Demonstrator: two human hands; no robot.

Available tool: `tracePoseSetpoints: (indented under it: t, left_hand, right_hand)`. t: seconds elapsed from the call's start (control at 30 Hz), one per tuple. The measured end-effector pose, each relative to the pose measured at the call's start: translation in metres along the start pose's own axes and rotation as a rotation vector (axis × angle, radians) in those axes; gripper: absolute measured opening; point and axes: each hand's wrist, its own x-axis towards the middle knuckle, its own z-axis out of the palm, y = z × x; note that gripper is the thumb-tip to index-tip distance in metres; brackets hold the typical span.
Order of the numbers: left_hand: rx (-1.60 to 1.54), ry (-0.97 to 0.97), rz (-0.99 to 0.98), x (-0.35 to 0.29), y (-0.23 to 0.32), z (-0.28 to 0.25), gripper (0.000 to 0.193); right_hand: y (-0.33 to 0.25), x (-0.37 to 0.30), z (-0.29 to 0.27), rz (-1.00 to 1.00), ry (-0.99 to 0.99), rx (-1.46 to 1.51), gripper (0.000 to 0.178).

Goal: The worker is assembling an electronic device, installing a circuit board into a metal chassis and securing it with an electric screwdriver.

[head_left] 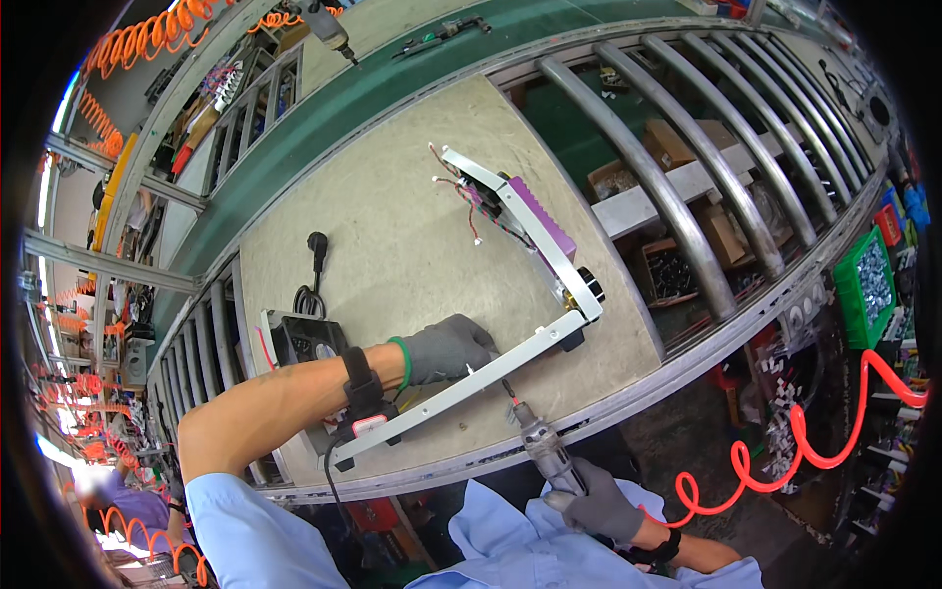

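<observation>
A light-grey metal frame (pixel 432 401) lies on the board, its long bars meeting at a corner on the right. My left hand (pixel 446 350), in a grey glove, is just beyond the near bar. Its fingers are curled together, and whatever they hold is hidden. My right hand (pixel 601 506), also gloved, grips a power screwdriver (pixel 548 447) below the board's front edge. The bit points up at the near bar's outer side; whether it touches cannot be made out. On the far bar sit a purple block (pixel 543 218), a black knob (pixel 591 286) and loose wires with white plugs (pixel 461 187).
A black plug and cord (pixel 316 257) lie left of my hand, beside a dark boxy part (pixel 306 339). Steel rollers (pixel 653 177) run to the right. A red coiled hose (pixel 741 491) and a green bin of small parts (pixel 865 285) are at the right. Another screwdriver (pixel 329 31) hangs at the back.
</observation>
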Motion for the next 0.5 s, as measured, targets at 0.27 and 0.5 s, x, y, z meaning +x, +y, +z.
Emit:
tracePoseSetpoints:
  t: [0.27, 0.5]
  left_hand:
    - [-0.022, 0.031, 0.033, -0.007, 0.0068, 0.0011, 0.029]
    - [-0.082, 0.041, 0.059, -0.0058, 0.0026, 0.0029, 0.031]
  right_hand:
    - [0.0057, 0.003, 0.0028, -0.187, 0.097, -0.138, 0.052]
    - [-0.0005, 0.0003, 0.0051, -0.146, 0.051, -0.058, 0.048]
